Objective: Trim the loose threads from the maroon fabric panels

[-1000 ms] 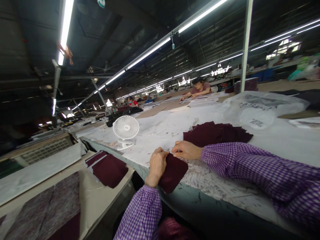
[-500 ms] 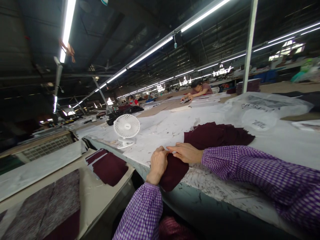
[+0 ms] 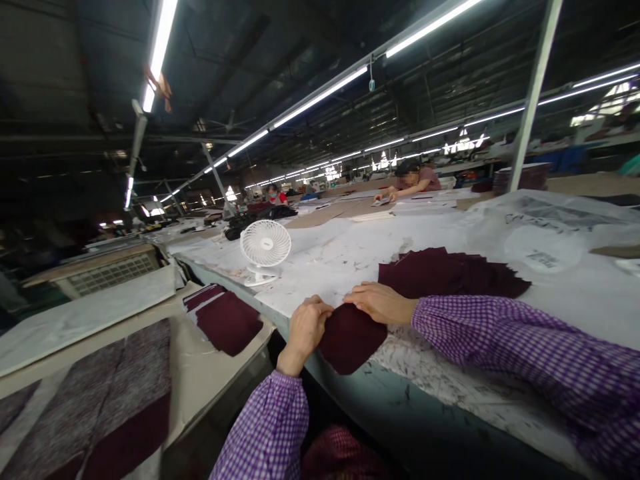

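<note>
A dark maroon fabric piece (image 3: 353, 340) lies at the near edge of the white-covered table, its front part hanging over the edge. My left hand (image 3: 306, 330) pinches its left far corner between thumb and fingers. On the far edge of the same piece, my right hand (image 3: 380, 302) has its fingers closed, the fingertips a short way from the left ones. Just beyond my right forearm spreads a fanned stack of maroon fabric pieces (image 3: 445, 272) with jagged edges.
A small white fan (image 3: 265, 244) stands left on the table (image 3: 330, 247). Clear plastic sheeting (image 3: 560, 223) lies at right. On a lower surface at left are more maroon pieces (image 3: 230, 323) and grey speckled panels (image 3: 125, 367). A co-worker (image 3: 417, 180) leans over the table farther back.
My hands have moved slightly apart along the fabric's far edge, and the maroon piece now lies smoother between them. The view has shifted a little to the left.
</note>
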Tool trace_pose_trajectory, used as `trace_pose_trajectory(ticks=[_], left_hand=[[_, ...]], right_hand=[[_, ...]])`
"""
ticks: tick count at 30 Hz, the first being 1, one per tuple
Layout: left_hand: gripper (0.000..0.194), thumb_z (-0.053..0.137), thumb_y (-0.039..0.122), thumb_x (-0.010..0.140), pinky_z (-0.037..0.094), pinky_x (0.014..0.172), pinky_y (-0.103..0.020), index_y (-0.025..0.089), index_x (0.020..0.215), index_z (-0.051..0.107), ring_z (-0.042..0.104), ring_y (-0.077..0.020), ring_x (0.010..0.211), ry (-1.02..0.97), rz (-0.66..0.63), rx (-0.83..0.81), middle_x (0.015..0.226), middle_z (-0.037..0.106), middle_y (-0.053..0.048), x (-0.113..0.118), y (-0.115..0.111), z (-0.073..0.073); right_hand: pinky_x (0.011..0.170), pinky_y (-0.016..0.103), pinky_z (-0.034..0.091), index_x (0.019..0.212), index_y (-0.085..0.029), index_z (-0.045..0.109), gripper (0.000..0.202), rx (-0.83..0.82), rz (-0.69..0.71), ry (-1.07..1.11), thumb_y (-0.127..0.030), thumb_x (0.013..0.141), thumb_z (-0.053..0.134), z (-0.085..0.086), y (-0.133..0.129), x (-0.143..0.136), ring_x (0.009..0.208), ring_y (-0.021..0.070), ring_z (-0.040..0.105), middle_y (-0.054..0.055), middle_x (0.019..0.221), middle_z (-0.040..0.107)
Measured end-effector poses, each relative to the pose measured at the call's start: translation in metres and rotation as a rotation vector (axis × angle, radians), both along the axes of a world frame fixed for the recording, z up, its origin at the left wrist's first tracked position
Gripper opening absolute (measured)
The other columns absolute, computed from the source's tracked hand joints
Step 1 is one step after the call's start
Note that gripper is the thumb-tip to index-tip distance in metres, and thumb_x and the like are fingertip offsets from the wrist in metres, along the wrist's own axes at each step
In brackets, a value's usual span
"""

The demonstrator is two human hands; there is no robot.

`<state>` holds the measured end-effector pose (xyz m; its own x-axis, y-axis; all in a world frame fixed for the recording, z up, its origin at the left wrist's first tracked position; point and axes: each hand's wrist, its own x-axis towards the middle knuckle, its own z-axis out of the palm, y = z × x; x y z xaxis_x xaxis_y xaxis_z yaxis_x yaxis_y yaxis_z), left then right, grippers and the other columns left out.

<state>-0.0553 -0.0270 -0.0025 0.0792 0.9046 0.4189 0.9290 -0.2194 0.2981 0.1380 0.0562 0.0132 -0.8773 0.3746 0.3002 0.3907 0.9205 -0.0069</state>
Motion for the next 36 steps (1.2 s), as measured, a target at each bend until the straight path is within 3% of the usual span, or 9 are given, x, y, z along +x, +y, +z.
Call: trace_pose_trajectory(ticks=[5, 11, 13, 16, 19, 25, 29, 33, 36], left_hand=[[0.026, 0.045, 0.017, 0.089, 0.043, 0.072, -0.025, 0.024, 0.087, 0.07, 0.055, -0.0154, 0.083, -0.028, -0.057, 0.092, 0.083, 0.059, -0.002, -0.007, -0.015, -0.007], [0.029, 0.04, 0.023, 0.092, 0.042, 0.072, -0.027, 0.019, 0.087, 0.068, 0.052, -0.0164, 0.082, 0.008, -0.077, 0.148, 0.082, 0.058, -0.004, -0.01, -0.025, -0.009], [0.03, 0.039, 0.024, 0.093, 0.042, 0.071, -0.027, 0.019, 0.087, 0.068, 0.052, -0.0164, 0.082, 0.013, -0.072, 0.164, 0.082, 0.057, -0.004, -0.011, -0.025, -0.011], [0.03, 0.038, 0.023, 0.093, 0.043, 0.07, -0.027, 0.019, 0.087, 0.067, 0.051, -0.0161, 0.08, 0.007, -0.063, 0.195, 0.081, 0.057, -0.004, -0.01, -0.024, -0.015], [0.028, 0.038, 0.021, 0.093, 0.043, 0.069, -0.027, 0.02, 0.09, 0.066, 0.051, -0.0159, 0.079, 0.007, -0.052, 0.246, 0.081, 0.057, -0.004, -0.009, -0.025, -0.021], [0.025, 0.039, 0.017, 0.092, 0.043, 0.07, -0.027, 0.019, 0.097, 0.064, 0.05, -0.0162, 0.081, 0.04, -0.032, 0.378, 0.082, 0.056, -0.004, -0.008, -0.026, -0.032], [0.024, 0.04, 0.014, 0.091, 0.044, 0.071, -0.027, 0.018, 0.098, 0.063, 0.05, -0.0166, 0.081, 0.067, -0.037, 0.43, 0.084, 0.056, -0.005, -0.008, -0.027, -0.037], [0.025, 0.039, 0.012, 0.091, 0.045, 0.072, -0.029, 0.017, 0.1, 0.062, 0.05, -0.0168, 0.082, 0.053, -0.03, 0.478, 0.086, 0.056, -0.005, -0.007, -0.03, -0.041], [0.025, 0.038, 0.012, 0.092, 0.045, 0.073, -0.029, 0.018, 0.1, 0.061, 0.05, -0.0167, 0.082, 0.041, -0.016, 0.488, 0.085, 0.056, -0.005, -0.005, -0.031, -0.04]], right_hand=[[0.08, 0.031, 0.039, 0.111, -0.02, 0.063, 0.036, 0.015, -0.026, -0.078, -0.011, 0.085, 0.04, 0.002, -0.003, -0.003, 0.09, 0.0192, 0.053, 0.007, 0.1, 0.061], [0.079, 0.033, 0.037, 0.125, -0.035, 0.054, 0.053, 0.093, 0.004, -0.206, -0.006, 0.082, 0.04, 0.008, -0.007, -0.01, 0.085, 0.0183, 0.053, 0.006, 0.099, 0.056], [0.078, 0.032, 0.038, 0.125, -0.035, 0.054, 0.051, 0.077, 0.033, -0.233, -0.009, 0.082, 0.042, 0.012, -0.006, -0.014, 0.082, 0.0182, 0.053, 0.006, 0.096, 0.055], [0.076, 0.029, 0.04, 0.123, -0.025, 0.057, 0.043, -0.072, 0.055, -0.106, -0.014, 0.084, 0.043, 0.022, 0.005, -0.017, 0.08, 0.0171, 0.055, 0.007, 0.094, 0.057], [0.076, 0.029, 0.042, 0.116, -0.016, 0.06, 0.036, -0.191, -0.067, 0.125, -0.017, 0.086, 0.041, 0.026, 0.018, -0.014, 0.079, 0.0162, 0.055, 0.009, 0.099, 0.058], [0.093, 0.037, 0.039, 0.106, -0.017, 0.063, 0.033, -0.328, -0.096, 0.004, -0.037, 0.082, 0.054, 0.009, 0.022, -0.01, 0.105, 0.0236, 0.049, 0.01, 0.109, 0.055], [0.094, 0.037, 0.038, 0.094, -0.017, 0.063, 0.025, -0.418, -0.048, 0.012, -0.034, 0.077, 0.06, 0.007, 0.014, -0.013, 0.106, 0.023, 0.048, 0.008, 0.106, 0.056], [0.09, 0.032, 0.041, 0.112, -0.015, 0.055, 0.042, -0.591, 0.007, 0.094, -0.028, 0.073, 0.064, 0.009, 0.012, -0.015, 0.103, 0.0185, 0.052, 0.008, 0.11, 0.057], [0.08, 0.03, 0.045, 0.124, -0.015, 0.047, 0.053, -0.733, 0.013, 0.086, -0.035, 0.077, 0.061, 0.008, 0.013, -0.015, 0.086, 0.0148, 0.057, 0.006, 0.1, 0.061]])
